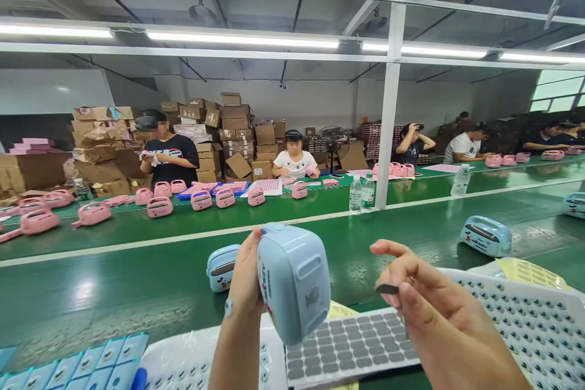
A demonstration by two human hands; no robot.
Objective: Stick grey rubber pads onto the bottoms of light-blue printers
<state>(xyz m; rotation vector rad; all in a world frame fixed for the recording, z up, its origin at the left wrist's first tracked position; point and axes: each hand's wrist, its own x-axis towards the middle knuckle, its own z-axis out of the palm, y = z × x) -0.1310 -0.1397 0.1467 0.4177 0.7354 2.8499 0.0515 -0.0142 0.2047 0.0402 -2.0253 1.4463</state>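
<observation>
Head view: our left fingers [252, 256] hold the blue case [297, 280]; our right fingers [415, 306] hold a grey oval [386, 287].
Left fingers curl against the case's left side, tips hidden, so we cannot tell their full spread; right fingers pinch the oval's near end, apart from the case; the case looks light, stiff, perhaps slippery, so we would grip its sides, clear of the print [265, 280]; the oval seems thin and bendable, best taken by its edge; the sheet of grey ovals [351, 341] lies below and between our fingers.
</observation>
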